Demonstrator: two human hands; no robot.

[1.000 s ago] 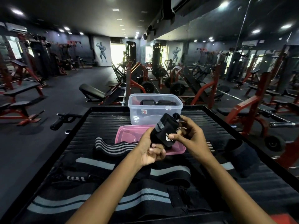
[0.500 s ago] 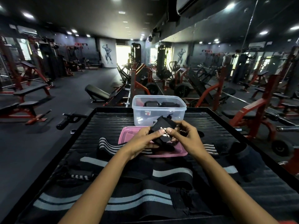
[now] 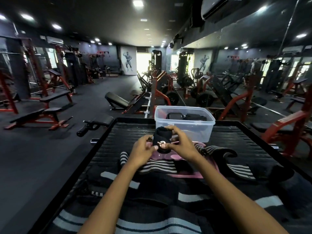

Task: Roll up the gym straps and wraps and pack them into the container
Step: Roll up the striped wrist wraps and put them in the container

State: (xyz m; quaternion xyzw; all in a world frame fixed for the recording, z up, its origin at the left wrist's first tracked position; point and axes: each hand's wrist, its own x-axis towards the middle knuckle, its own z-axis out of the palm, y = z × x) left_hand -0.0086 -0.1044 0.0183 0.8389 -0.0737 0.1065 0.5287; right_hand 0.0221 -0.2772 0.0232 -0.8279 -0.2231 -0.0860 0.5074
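A rolled black wrap [image 3: 161, 140] with a small white logo is held upright between both hands, just in front of the clear plastic container [image 3: 199, 130]. My left hand [image 3: 143, 150] pinches its lower left side. My right hand [image 3: 179, 143] curls over its top and right side. Inside the container lie dark rolled straps [image 3: 185, 116]. A pink lid [image 3: 168, 157] lies flat under my hands. Several black wraps with grey stripes [image 3: 158, 166] are spread loose across the black ribbed platform [image 3: 128, 132].
More striped bands [image 3: 138, 223] lie near the front edge, and a dark wrap [image 3: 236, 163] lies at the right. The platform has a raised black rim [image 3: 94, 149]. Beyond it stand red gym benches [image 3: 42, 114], weight machines and a mirrored wall [image 3: 253, 73].
Both hands have carried the rolled wrap forward toward the container and turned it upright. The camera has tilted up, showing more ceiling.
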